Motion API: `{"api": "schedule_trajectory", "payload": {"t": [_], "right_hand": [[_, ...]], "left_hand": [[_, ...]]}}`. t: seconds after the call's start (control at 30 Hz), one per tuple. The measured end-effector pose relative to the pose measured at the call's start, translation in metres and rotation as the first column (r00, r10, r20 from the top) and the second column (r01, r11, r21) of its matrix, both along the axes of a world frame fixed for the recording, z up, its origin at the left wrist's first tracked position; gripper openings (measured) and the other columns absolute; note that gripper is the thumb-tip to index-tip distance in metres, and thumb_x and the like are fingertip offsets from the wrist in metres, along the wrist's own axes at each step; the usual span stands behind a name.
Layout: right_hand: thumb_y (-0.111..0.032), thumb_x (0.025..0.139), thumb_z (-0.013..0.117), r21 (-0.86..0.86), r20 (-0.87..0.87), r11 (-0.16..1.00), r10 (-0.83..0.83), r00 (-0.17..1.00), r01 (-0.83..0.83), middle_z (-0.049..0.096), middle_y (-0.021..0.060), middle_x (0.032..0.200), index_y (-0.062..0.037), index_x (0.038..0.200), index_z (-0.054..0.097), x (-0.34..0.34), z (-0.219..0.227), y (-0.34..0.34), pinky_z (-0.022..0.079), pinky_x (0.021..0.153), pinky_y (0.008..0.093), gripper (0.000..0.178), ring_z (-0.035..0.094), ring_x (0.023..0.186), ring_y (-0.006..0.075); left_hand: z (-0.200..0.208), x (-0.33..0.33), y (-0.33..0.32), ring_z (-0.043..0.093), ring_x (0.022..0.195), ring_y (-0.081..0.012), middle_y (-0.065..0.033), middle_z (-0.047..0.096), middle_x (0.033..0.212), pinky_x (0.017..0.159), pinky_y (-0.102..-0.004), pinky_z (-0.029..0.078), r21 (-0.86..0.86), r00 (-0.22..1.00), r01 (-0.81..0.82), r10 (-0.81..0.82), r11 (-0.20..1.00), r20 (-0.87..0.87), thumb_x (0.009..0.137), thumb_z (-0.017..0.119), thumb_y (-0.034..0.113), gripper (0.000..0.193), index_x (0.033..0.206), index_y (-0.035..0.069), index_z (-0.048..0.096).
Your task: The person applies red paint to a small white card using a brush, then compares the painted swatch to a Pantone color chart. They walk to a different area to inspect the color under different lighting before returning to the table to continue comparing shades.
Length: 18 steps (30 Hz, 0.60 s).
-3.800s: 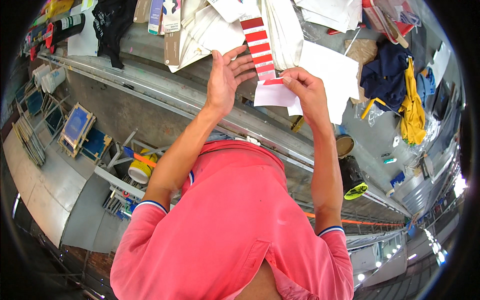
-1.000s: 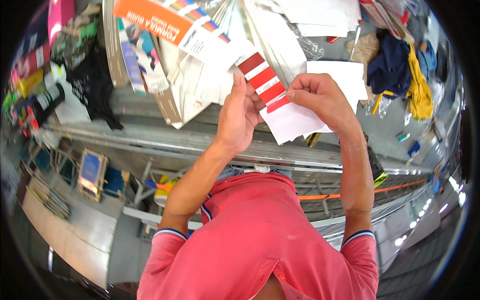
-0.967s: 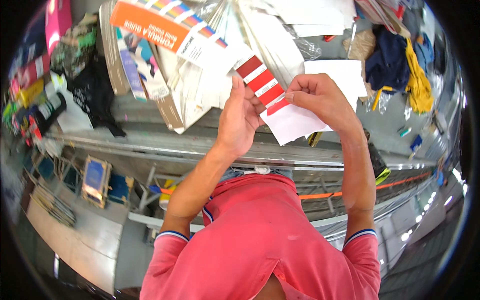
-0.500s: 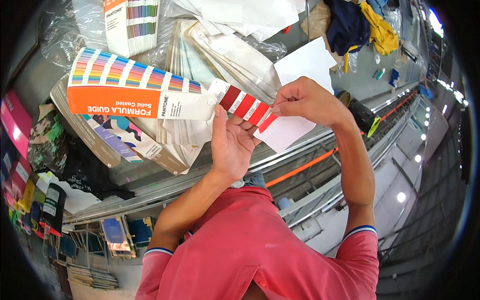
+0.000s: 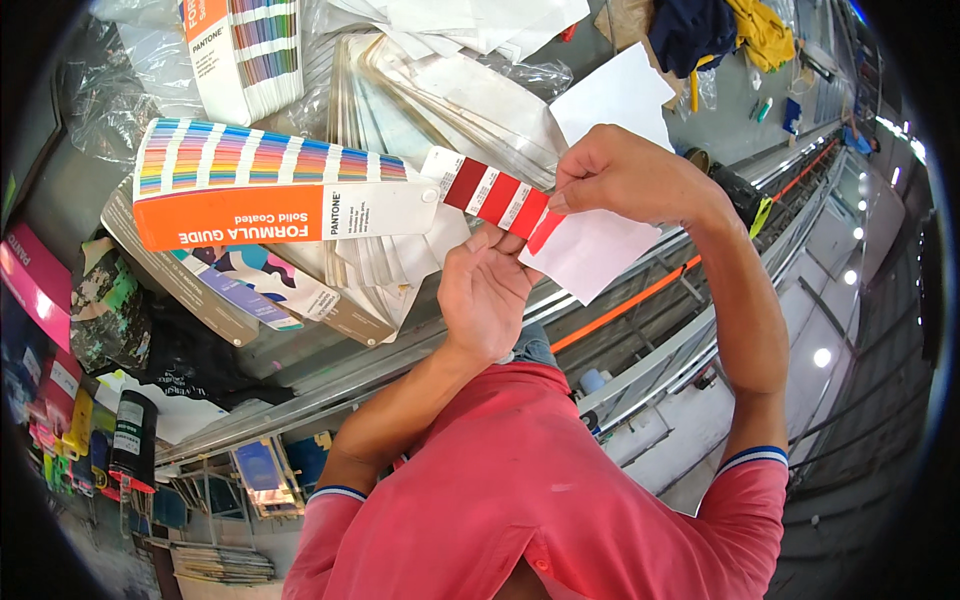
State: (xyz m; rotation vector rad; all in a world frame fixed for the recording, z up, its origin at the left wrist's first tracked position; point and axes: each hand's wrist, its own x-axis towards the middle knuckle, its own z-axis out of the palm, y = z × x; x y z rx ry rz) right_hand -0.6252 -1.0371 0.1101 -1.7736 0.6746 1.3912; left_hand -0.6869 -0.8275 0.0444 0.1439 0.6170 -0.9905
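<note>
A colour guide fan deck (image 5: 380, 212) lies fanned out, with one strip of dark to bright red swatches (image 5: 487, 195) swung out to the right. My left hand (image 5: 488, 300) is palm up below that strip, its half-curled fingers tucked under the lower edge. In a pinch, my right hand (image 5: 625, 180) grips a white paper (image 5: 600, 255) with a bright red streak at the strip's right end. The red streak lies right against the last red swatch. My right fingertips cover part of this meeting point, and the left fingertips are partly hidden.
A second fan deck (image 5: 245, 60) stands at the back left. Stained translucent sheets (image 5: 450, 100) and another white sheet (image 5: 620, 95) lie behind the hands. Brown-backed swatch cards (image 5: 190, 290) sit under the deck. Dark and yellow cloths (image 5: 765, 35) are far right; a metal rail (image 5: 330, 395) edges the table.
The view has shifted, so my hands and body appear slightly further right. My left thumb has come away from the deck's end. The right hand keeps its pinch on the paper.
</note>
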Motion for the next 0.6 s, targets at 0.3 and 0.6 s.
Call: {"api": "schedule_trajectory", "payload": {"t": [0.3, 0.6], "right_hand": [[-0.020, 0.082, 0.069, -0.011, 0.011, 1.000, 0.022, 1.000, -0.022, 0.054, 0.0039, 0.057, 0.0018, 0.076, 0.067, 0.003, 0.010, 0.000, 0.039, 0.053, 0.0314, 0.023, 0.047, 0.056, 0.0112], [-0.017, 0.087, 0.070, -0.027, -0.043, 0.997, -0.068, 0.997, 0.067, 0.053, 0.0022, 0.058, 0.0047, 0.082, 0.067, 0.001, 0.023, 0.005, 0.038, 0.052, 0.0276, 0.022, 0.043, 0.058, 0.0071]], "left_hand": [[0.012, 0.005, -0.002, 0.052, 0.125, -0.0266, -0.0176, 0.055, 0.134, 0.104, -0.0439, 0.042, 0.046, 0.999, 0.026, -0.028, 0.999, 0.039, 0.094, 0.040, 0.041, 0.056, 0.130, -0.001, 0.049], [0.012, -0.004, -0.002, 0.059, 0.114, -0.0251, -0.0169, 0.062, 0.125, 0.099, -0.0399, 0.045, 0.018, 0.999, -0.021, 0.022, 1.000, -0.044, 0.096, 0.042, 0.038, 0.054, 0.129, -0.005, 0.052]]}}
